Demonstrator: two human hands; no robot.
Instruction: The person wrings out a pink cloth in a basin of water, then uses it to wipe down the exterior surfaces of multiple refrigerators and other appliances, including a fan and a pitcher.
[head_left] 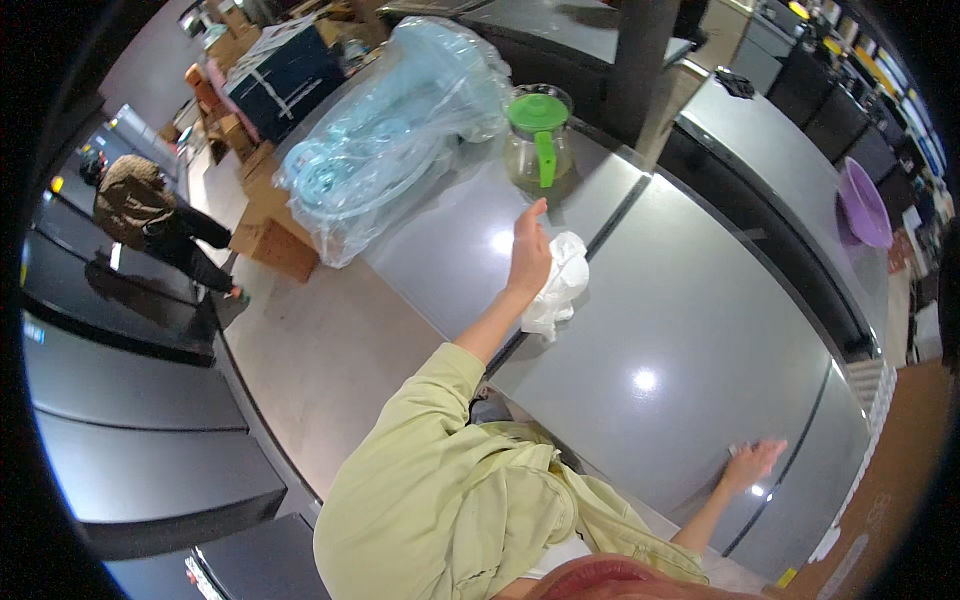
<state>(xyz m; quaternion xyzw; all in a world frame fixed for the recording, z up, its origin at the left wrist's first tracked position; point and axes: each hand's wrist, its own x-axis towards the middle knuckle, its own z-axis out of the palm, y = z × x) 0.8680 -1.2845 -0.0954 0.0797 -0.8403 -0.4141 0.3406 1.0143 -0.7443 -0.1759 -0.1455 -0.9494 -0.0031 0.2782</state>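
Note:
A crumpled white tissue point(566, 280) lies on the glossy grey panel surface point(640, 320), across its dark seam. My left hand point(530, 255) is pressed against the tissue with the palm side, fingers pointing away from me; the tissue bunches out to the right of it and partly hides the palm. Beyond those fingers stands a glass jug point(540, 150) with a green lid and a green handle. Lower right, my right hand point(755, 465) rests at the grey surface near a second seam, fingers stretched out and holding nothing that I can see.
A clear plastic bag point(390, 160) with light-blue contents sits left of the jug. Cardboard boxes point(272, 235) and a walking person point(150, 215) are at the left. A purple basin point(864, 203) stands on another surface at the right. Cardboard point(905, 470) borders the right edge.

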